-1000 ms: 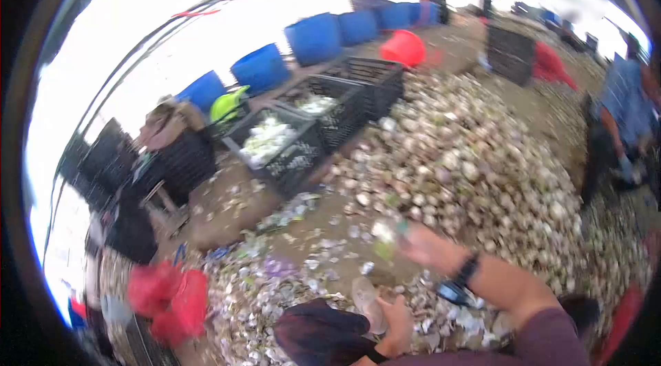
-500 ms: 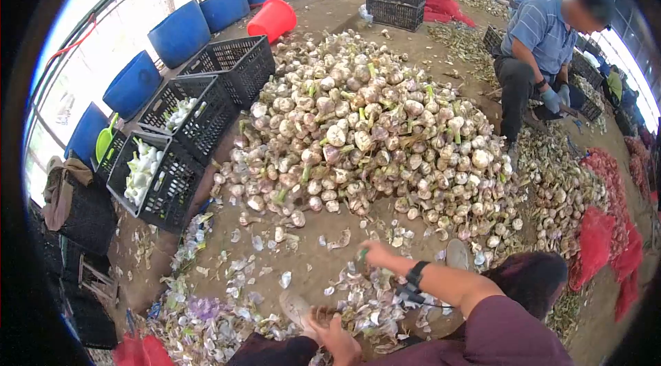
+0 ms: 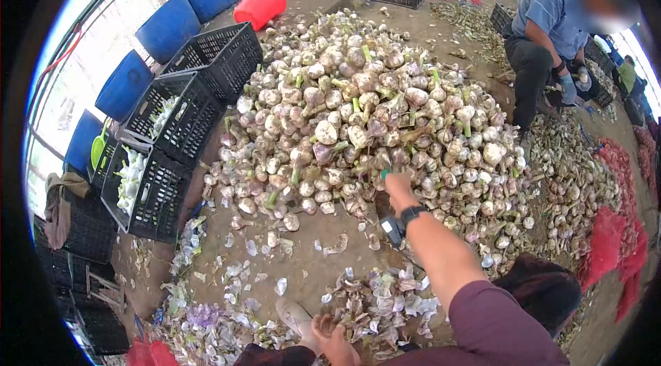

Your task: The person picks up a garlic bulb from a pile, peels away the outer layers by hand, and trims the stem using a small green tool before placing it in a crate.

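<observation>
Ahead of me lies a big heap of garlic bulbs point(image 3: 344, 101), with dry skins and short cut stalks. My right hand point(image 3: 401, 190) reaches to the heap's front edge, closed around a small tool with a green end point(image 3: 384, 174); its working part is hard to make out. A dark watch point(image 3: 413, 214) is on that wrist, with a small dark device beside it. Low in the view, my left hand point(image 3: 334, 342) is beside my shoe point(image 3: 296, 316), palm turned up, fingers curved and apart, with nothing visible in it.
Loose garlic skins point(image 3: 385, 297) litter the floor before me. Black crates point(image 3: 155, 190) with white peeled garlic stand at left, near blue barrels point(image 3: 124, 84) and a red bucket point(image 3: 260, 5). A gloved co-worker point(image 3: 551, 28) crouches at right. Red net point(image 3: 606, 245) lies nearer.
My right hand has moved forward from above the skins to the garlic heap, with the green-ended tool. The brownish clump at my left hand no longer shows there. The view has shifted slightly.
</observation>
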Demonstrator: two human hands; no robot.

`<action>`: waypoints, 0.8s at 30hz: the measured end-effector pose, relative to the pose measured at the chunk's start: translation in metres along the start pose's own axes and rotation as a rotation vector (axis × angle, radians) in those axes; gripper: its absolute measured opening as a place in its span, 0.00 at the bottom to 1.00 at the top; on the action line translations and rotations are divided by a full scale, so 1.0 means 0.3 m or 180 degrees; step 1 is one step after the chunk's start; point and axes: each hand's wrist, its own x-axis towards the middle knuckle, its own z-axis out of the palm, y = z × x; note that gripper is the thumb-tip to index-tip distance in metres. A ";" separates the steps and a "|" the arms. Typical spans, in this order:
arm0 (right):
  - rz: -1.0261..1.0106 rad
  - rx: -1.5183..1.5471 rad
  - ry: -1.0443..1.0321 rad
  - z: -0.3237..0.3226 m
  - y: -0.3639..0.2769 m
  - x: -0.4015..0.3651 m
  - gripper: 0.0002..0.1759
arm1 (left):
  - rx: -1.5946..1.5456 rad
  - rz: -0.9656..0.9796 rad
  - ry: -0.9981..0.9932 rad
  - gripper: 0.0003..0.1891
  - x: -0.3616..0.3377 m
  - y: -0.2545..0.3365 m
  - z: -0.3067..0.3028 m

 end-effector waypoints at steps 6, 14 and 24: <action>0.1211 0.0674 -0.2165 -0.168 0.294 -0.225 0.17 | -0.0393 0.0021 -0.0611 0.31 -0.045 0.043 0.042; -0.0057 0.0668 -0.3174 -0.329 0.284 -0.889 0.31 | -0.1371 -0.0505 -0.2138 0.24 -0.057 0.055 0.032; -0.1056 -0.0347 -0.2415 -0.498 0.236 -1.156 0.20 | -0.0207 0.1595 -0.2204 0.35 -0.191 0.124 0.000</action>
